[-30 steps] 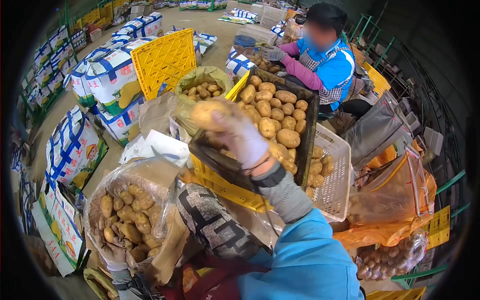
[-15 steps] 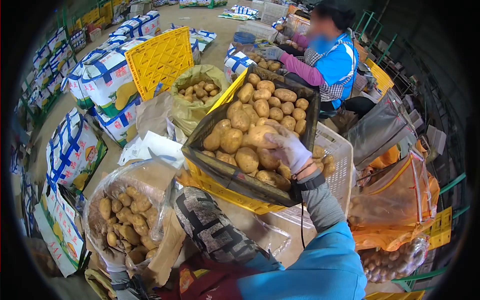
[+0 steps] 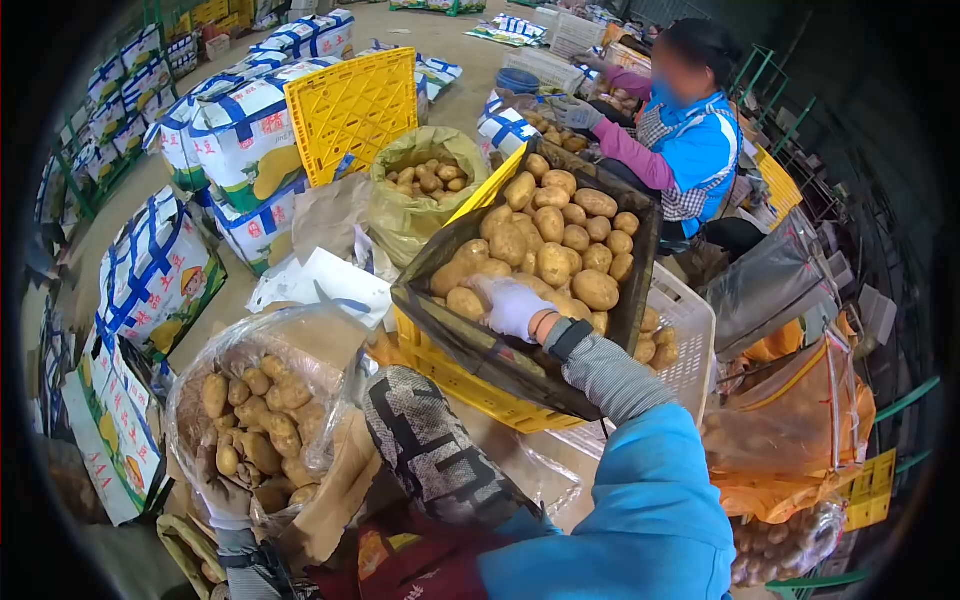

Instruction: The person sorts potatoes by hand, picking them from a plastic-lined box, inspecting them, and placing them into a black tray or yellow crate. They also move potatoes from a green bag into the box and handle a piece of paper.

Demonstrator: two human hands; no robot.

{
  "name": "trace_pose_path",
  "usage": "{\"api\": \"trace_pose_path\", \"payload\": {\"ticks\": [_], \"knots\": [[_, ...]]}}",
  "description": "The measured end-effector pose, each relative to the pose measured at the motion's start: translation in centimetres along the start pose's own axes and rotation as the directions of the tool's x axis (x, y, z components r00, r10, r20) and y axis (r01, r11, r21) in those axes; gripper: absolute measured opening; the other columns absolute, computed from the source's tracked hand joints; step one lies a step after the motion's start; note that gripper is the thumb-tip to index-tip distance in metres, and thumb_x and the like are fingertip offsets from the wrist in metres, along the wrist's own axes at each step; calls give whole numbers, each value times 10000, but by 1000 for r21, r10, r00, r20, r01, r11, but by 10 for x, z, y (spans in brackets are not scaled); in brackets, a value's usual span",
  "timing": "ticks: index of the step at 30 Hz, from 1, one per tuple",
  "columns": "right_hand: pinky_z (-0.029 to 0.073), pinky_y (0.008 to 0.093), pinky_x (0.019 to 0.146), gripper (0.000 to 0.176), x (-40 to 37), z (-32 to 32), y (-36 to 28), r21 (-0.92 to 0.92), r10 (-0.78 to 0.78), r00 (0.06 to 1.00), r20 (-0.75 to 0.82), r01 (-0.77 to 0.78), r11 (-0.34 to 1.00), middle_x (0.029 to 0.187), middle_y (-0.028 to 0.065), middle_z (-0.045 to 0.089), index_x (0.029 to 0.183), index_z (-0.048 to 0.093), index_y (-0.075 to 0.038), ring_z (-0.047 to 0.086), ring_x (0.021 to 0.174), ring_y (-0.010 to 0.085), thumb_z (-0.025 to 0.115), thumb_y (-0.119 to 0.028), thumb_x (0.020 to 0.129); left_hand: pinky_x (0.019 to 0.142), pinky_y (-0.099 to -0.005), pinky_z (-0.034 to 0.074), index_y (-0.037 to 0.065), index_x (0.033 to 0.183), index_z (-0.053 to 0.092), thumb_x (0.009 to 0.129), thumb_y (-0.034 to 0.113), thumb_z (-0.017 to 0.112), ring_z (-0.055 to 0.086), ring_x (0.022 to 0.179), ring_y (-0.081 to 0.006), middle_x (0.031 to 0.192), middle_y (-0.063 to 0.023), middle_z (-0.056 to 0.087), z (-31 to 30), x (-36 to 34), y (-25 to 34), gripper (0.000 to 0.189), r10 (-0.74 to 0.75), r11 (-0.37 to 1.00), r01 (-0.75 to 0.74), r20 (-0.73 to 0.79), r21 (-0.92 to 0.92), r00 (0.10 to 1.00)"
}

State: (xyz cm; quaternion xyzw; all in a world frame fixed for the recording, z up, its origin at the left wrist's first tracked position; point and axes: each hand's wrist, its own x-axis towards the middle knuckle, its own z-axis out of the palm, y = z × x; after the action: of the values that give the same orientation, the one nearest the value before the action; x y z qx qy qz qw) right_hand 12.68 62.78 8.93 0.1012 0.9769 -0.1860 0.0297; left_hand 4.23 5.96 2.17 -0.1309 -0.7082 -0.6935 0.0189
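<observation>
My right hand [image 3: 510,305], in a pale glove, reaches down among the potatoes [image 3: 550,225] in a yellow crate [image 3: 470,385] with a dark lining. Its fingertips are hidden between potatoes at the crate's near-left side, so a grip does not show. My left hand [image 3: 228,503], gloved too, is low at the left, against the near edge of a clear plastic bag [image 3: 330,345] set in brown paper. Potatoes [image 3: 262,425] fill this bag. Dirt and shadow blur the left fingers, and I cannot make out whether they close on the bag's edge.
A green-yellow sack [image 3: 425,205] of potatoes stands behind the crate, near an upright yellow panel [image 3: 355,110]. White printed bags [image 3: 245,140] are stacked at the left. A white basket [image 3: 690,310] is right of the crate. A co-worker [image 3: 690,140] sits beyond it.
My right hand has moved left and down into the potatoes; the potato it had at its fingers no longer shows. My left hand stays at the bag. The view has shifted slightly.
</observation>
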Motion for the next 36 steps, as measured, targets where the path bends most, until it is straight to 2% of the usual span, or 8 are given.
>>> {"api": "trace_pose_path", "payload": {"ticks": [3,6,9,16,22,27,32,36], "knots": [[439,410,1001,625,-7,-12,-13,-176,-5,999,-47,-3,984,1260,181,574,1354,531,-172,531,1198,369,774,-243,782,919,-335,547,95,1442,387,972,153,510,510,1241,-239,1438,-105,438,0,-2,4,489,-272,777,253,56,-577,961],[433,410,1008,631,-1,-15,-8,-155,27,1000,-16,-29,987,1260,185,558,1351,556,-192,516,1204,371,789,-253,769,849,-295,570,217,1517,301,1027,311,423,397,1363,-216,1516,-9,372,-18,-5,-34,513,-82,944,111,105,-311,991],[438,419,1003,614,1,-13,-7,-73,51,999,-17,-52,996,1248,201,566,1332,580,-192,527,1192,376,794,-248,760,802,-292,589,208,1505,317,1033,337,418,443,1330,-229,1502,-14,387,2,3,15,500,-485,520,394,118,-758,867],[460,439,993,634,27,-7,-21,-172,47,994,-97,-63,983,1235,207,608,1352,540,-106,573,1152,377,742,-308,786,883,-511,535,113,1335,491,1011,380,478,554,1193,-298,1307,-84,547,0,-2,-1,420,-255,596,191,41,-780,966],[525,358,886,453,35,19,-194,447,-402,899,-175,436,781,1202,195,628,1277,598,-61,646,1049,304,710,-195,859,979,-542,486,43,1394,442,984,504,485,569,1198,-326,1400,-130,497,0,1,26,618,-339,418,272,129,-867,932],[429,432,1046,623,11,124,-327,347,-759,642,-110,740,576,1383,212,509,1447,424,-159,529,1240,380,652,-306,887,1022,-526,454,32,1417,423,966,544,487,550,1226,-338,1419,-154,488,2,-4,28,685,-276,368,310,215,-877,937],[387,432,1085,521,1,140,-359,566,-559,826,72,427,705,1385,197,512,1402,488,-146,484,1266,398,626,-216,904,974,-436,508,63,1470,384,950,585,484,570,1196,-351,1442,-133,483,-2,-6,39,744,-269,509,372,267,-776,925],[494,379,884,500,-6,69,-302,519,-440,803,-403,596,613,1275,168,581,1351,539,-139,579,1083,321,670,-130,869,932,-430,540,69,1477,371,982,547,442,525,1264,-355,1473,-175,440,-6,5,34,692,-359,452,399,246,-798,900]]}}
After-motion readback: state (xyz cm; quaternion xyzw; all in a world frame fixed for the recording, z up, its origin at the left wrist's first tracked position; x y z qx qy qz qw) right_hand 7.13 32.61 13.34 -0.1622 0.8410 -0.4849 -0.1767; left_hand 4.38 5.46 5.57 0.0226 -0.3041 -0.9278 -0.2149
